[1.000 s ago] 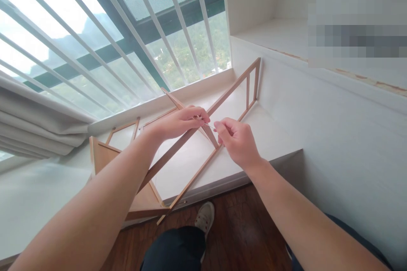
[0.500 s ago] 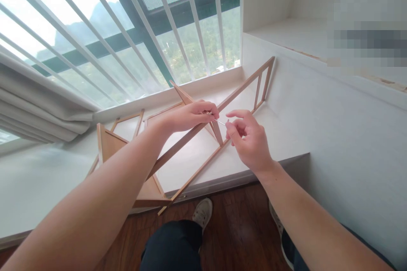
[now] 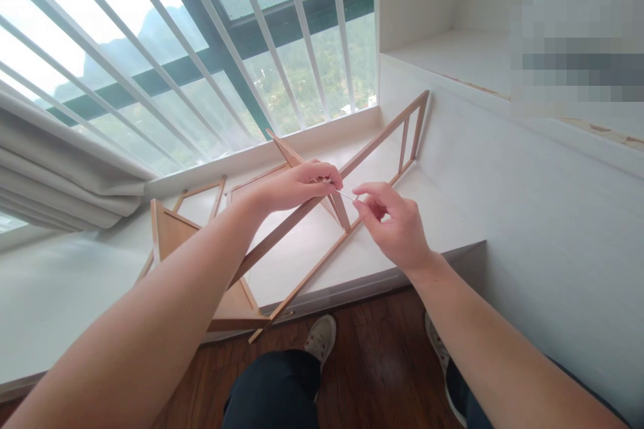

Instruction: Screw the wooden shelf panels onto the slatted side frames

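A thin pin point(image 3: 346, 194) was pinched between both hands' closed fingertips, left hand point(image 3: 296, 184) and right hand point(image 3: 395, 224), above the frame point(image 3: 322, 214), kept steady on the sill point(image 3: 443, 214).

You are in a home, high up: a big barred window point(image 3: 201, 60) looks over green hills, with a folded grey curtain point(image 3: 60, 174), white sill point(image 3: 60, 295) and dark wood floor point(image 3: 382, 375).

A light tan wood colour is seen on the wooden frame point(image 3: 302, 214), with plain triangular panels point(image 3: 174, 231) of the same tone. The sill point(image 3: 60, 295) and window bars point(image 3: 302, 33) are painted white. The floor point(image 3: 382, 369) is shown in dark reddish-brown wood grain. A pale grey-white shoe point(image 3: 322, 338) and dark trousers point(image 3: 274, 392) are seen.
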A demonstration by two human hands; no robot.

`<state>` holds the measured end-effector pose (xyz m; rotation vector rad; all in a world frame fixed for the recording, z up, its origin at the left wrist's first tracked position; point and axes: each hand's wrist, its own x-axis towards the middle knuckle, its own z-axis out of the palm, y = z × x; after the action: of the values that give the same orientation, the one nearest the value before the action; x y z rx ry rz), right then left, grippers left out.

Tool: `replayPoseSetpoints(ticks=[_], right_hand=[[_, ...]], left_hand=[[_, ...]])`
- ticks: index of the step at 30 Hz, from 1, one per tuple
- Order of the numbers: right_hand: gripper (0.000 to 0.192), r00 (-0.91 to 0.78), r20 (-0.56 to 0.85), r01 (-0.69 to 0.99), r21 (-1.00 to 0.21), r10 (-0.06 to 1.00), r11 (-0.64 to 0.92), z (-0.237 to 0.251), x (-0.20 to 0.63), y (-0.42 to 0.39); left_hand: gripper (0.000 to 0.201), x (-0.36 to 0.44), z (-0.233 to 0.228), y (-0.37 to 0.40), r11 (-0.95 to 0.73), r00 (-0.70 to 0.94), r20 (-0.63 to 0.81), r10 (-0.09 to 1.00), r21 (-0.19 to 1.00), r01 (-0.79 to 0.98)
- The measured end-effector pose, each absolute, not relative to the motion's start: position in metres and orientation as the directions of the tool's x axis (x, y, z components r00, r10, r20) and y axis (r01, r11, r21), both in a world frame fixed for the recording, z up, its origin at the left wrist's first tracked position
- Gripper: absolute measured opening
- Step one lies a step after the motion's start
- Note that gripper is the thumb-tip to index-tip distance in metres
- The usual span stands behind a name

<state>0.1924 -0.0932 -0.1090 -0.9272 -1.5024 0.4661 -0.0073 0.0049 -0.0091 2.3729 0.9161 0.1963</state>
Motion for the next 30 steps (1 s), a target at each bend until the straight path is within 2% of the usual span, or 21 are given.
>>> replayPoseSetpoints(ticks=[30], right_hand=[[0.016, 0.124, 0.573, 0.295, -0.801, 0.81, 0.521, -0.1131, 0.1946, -0.0918]], left_hand=[[0.028, -0.0084, -0.0094, 0.0079, -0.612, 0.759, -0.061, 0.649, 0.55, 0.568]])
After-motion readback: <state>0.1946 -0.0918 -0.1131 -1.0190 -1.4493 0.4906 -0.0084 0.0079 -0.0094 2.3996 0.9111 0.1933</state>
